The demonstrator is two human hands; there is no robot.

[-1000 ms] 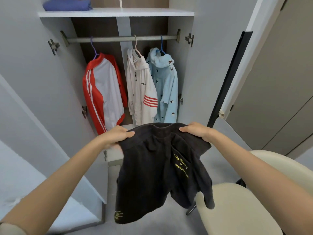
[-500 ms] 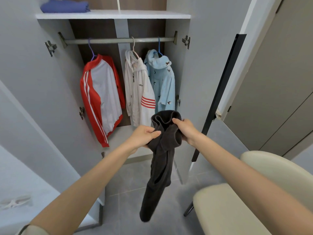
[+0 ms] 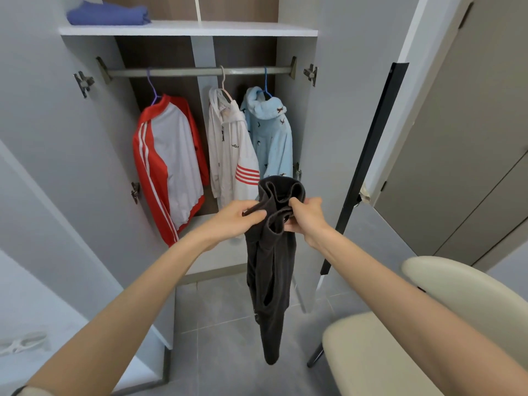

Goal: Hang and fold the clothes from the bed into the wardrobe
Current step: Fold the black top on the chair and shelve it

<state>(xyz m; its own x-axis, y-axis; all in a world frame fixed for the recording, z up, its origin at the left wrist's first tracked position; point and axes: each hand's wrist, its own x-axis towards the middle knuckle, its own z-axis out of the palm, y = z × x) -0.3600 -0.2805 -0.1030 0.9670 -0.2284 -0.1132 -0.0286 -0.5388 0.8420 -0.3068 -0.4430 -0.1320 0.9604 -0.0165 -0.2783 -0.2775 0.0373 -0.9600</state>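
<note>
Both hands, left and right, are pinching the dark garment, bunched and dangling toward 6 o'clock; a loose pinch is risking an unravelled fold.

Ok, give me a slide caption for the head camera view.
Both hands, left and right, hold a dark garment bunched lengthwise before an open wardrobe with three hung jackets.

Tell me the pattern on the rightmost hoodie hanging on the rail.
Light blue hoodie scattered with small dark bird-like motifs, seen in the head view.
</note>
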